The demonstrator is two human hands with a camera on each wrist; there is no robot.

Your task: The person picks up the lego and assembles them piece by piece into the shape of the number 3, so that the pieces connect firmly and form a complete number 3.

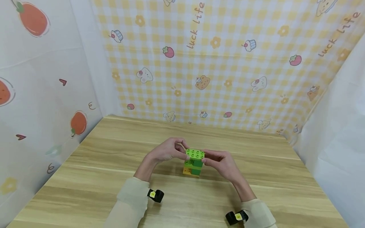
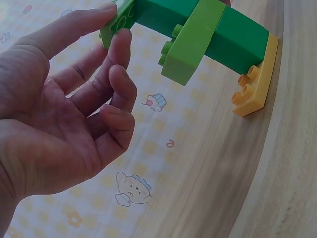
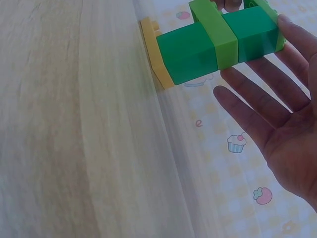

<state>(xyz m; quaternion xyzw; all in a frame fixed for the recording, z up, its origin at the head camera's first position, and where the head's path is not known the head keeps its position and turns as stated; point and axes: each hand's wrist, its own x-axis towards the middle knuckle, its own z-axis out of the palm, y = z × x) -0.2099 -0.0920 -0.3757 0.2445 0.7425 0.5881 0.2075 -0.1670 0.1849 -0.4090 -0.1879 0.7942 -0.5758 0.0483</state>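
A stack of toy building bricks stands on the table. At its base is a yellow-orange brick plate (image 2: 257, 94), with a dark green block (image 3: 188, 53) on one end. Above that come a light green plate (image 3: 218, 37), a second dark green block (image 3: 251, 32) and a studded light green top plate (image 1: 195, 154). My left hand (image 1: 169, 150) pinches the left end of the top plate between thumb and finger, its other fingers curled loosely. From the right, my right hand (image 1: 223, 163) holds the other end, thumb on the plate's near edge and fingers reaching behind the stack.
The wood-grain table (image 1: 114, 139) runs back to a yellow checked cloth (image 1: 216, 63) with printed cartoons. White cloths hang at the left (image 1: 57, 95) and right (image 1: 336, 126). Black straps with small cameras (image 1: 156, 195) sit on both wrists.
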